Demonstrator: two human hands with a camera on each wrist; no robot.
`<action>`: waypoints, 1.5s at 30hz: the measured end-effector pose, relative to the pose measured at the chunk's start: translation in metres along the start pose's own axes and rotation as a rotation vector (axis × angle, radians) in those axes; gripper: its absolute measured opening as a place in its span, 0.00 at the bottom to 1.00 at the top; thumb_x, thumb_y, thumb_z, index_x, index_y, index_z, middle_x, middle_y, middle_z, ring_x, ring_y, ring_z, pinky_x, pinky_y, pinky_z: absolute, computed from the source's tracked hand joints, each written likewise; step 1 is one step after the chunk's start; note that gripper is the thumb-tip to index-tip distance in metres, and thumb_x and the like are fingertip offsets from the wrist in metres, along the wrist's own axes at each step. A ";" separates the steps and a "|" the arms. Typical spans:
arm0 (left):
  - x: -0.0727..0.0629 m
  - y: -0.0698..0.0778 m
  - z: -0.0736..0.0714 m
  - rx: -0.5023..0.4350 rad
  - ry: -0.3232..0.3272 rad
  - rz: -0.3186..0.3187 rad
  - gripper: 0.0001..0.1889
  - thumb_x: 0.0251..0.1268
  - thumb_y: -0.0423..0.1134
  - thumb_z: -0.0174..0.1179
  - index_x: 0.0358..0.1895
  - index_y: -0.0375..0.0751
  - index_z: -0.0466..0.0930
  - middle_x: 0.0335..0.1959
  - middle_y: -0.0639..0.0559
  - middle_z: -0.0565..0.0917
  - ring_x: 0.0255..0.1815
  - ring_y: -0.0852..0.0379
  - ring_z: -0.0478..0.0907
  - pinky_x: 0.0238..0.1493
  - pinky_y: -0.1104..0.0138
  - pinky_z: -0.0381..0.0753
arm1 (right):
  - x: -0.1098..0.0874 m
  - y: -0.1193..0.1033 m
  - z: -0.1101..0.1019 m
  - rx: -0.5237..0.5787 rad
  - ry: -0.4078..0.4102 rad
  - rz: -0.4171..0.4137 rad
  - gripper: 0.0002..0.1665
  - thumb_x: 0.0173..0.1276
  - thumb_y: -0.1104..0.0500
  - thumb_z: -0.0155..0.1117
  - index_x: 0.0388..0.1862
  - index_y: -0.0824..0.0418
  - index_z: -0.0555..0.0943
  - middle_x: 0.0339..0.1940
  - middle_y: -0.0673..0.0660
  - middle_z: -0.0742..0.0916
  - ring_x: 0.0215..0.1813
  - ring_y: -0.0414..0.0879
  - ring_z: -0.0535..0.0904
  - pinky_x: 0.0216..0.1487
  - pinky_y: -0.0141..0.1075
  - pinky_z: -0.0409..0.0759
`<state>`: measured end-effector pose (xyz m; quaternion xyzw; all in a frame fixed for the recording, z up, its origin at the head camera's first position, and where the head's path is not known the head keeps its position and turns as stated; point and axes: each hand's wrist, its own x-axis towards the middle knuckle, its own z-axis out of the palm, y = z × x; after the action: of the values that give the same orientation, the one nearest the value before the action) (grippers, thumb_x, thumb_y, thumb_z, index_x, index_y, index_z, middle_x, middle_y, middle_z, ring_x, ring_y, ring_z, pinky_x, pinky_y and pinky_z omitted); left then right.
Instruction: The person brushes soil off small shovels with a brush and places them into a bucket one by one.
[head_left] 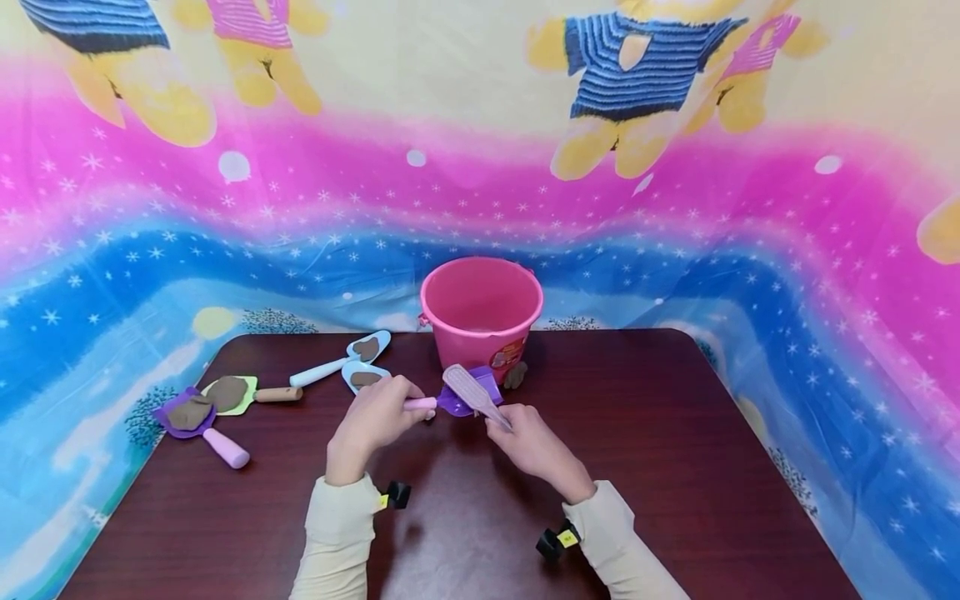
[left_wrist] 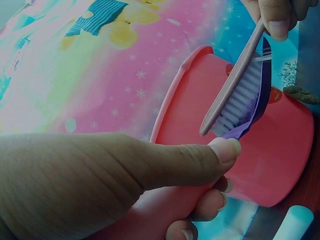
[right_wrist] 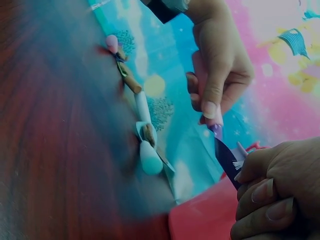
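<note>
My left hand (head_left: pixel 375 421) grips the pink handle of a small purple toy shovel (head_left: pixel 489 382), the thumb lying along the handle. In my right hand (head_left: pixel 536 448) is a pale pink brush (head_left: pixel 471 388), held by its handle. Its white bristles (left_wrist: pixel 239 102) rest against the shovel's blade, as the left wrist view shows. Both tools are in front of a pink bucket (head_left: pixel 459 346), overlapping its lower wall in the head view. The bucket stands upright, and its visible inner wall is bare. In the right wrist view, the right hand's fingers hide most of the brush.
Beside the bucket's right base lies a brown lump (head_left: pixel 516 375). To the left are two light blue shovels (head_left: pixel 318 372), a green shovel with a wooden handle (head_left: pixel 277 394) and another purple shovel (head_left: pixel 225 448), all bearing brown material. A printed cloth (head_left: pixel 360 208) hangs behind the dark table (head_left: pixel 675 467).
</note>
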<state>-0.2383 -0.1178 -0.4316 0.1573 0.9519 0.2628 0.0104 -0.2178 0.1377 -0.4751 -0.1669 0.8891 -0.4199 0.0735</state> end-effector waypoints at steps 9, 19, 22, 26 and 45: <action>-0.001 -0.006 -0.003 -0.013 -0.005 -0.025 0.08 0.62 0.48 0.72 0.37 0.50 0.93 0.21 0.60 0.84 0.22 0.60 0.74 0.31 0.64 0.75 | 0.002 0.008 -0.018 -0.025 0.068 0.047 0.18 0.73 0.62 0.58 0.20 0.57 0.72 0.15 0.48 0.68 0.18 0.41 0.62 0.21 0.31 0.61; -0.002 -0.012 -0.003 -0.067 -0.027 -0.052 0.09 0.63 0.49 0.71 0.39 0.50 0.93 0.23 0.62 0.85 0.23 0.59 0.75 0.32 0.64 0.75 | 0.000 0.012 -0.028 -0.030 0.095 0.070 0.19 0.74 0.61 0.59 0.19 0.58 0.71 0.14 0.48 0.67 0.18 0.41 0.61 0.20 0.33 0.60; -0.001 -0.012 -0.002 -0.066 -0.024 -0.044 0.09 0.63 0.49 0.71 0.38 0.50 0.93 0.25 0.62 0.86 0.24 0.60 0.75 0.32 0.64 0.76 | -0.001 0.011 -0.028 -0.025 0.093 0.060 0.19 0.73 0.61 0.59 0.20 0.58 0.71 0.14 0.48 0.67 0.18 0.41 0.61 0.21 0.32 0.60; 0.000 -0.010 0.000 -0.069 -0.022 -0.021 0.09 0.62 0.50 0.72 0.38 0.50 0.93 0.26 0.62 0.86 0.24 0.60 0.75 0.32 0.64 0.77 | -0.002 0.007 -0.027 -0.014 0.085 0.034 0.18 0.72 0.62 0.59 0.20 0.57 0.72 0.14 0.48 0.68 0.18 0.40 0.61 0.21 0.31 0.60; 0.003 0.002 0.004 -0.050 -0.014 0.034 0.07 0.62 0.49 0.72 0.34 0.51 0.93 0.20 0.63 0.84 0.20 0.61 0.74 0.30 0.64 0.76 | -0.006 -0.011 -0.007 -0.008 -0.008 -0.030 0.11 0.74 0.61 0.58 0.29 0.60 0.77 0.17 0.49 0.72 0.18 0.38 0.65 0.20 0.30 0.65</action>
<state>-0.2407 -0.1134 -0.4343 0.1750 0.9421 0.2856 0.0165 -0.2114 0.1382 -0.4627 -0.1823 0.8879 -0.4166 0.0698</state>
